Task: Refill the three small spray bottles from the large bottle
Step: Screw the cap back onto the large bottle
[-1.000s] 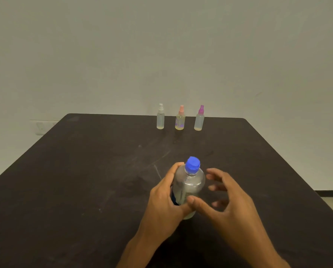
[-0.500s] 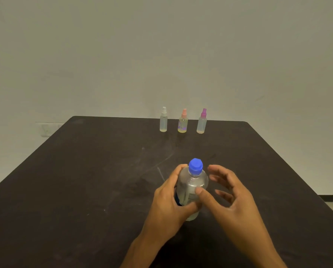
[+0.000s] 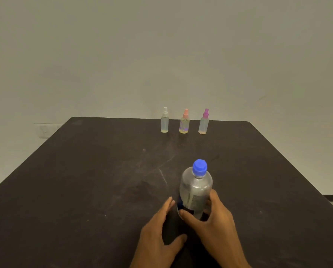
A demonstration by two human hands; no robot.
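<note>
the large bottle [image 3: 196,192], blue cap [image 3: 199,168] on, stands upright toward the near edge of the dark surface [image 3: 84,180]; the right hand [image 3: 214,223] has its grip curled round the bottle's lower body; the left hand [image 3: 159,235] rests just beside it, fingers loose, grip wide; three small spray bottles [image 3: 184,124] line the far edge.

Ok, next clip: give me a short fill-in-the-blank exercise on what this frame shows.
1. The large bottle has a ____ cap.
2. The ____ hand grips the large bottle, while the left hand is beside it, fingers relaxed.
3. ____ small spray bottles stand in a row at the table's far edge.
4. The middle spray bottle has a ____ top.

Missing words: blue; right; Three; orange-pink
</note>
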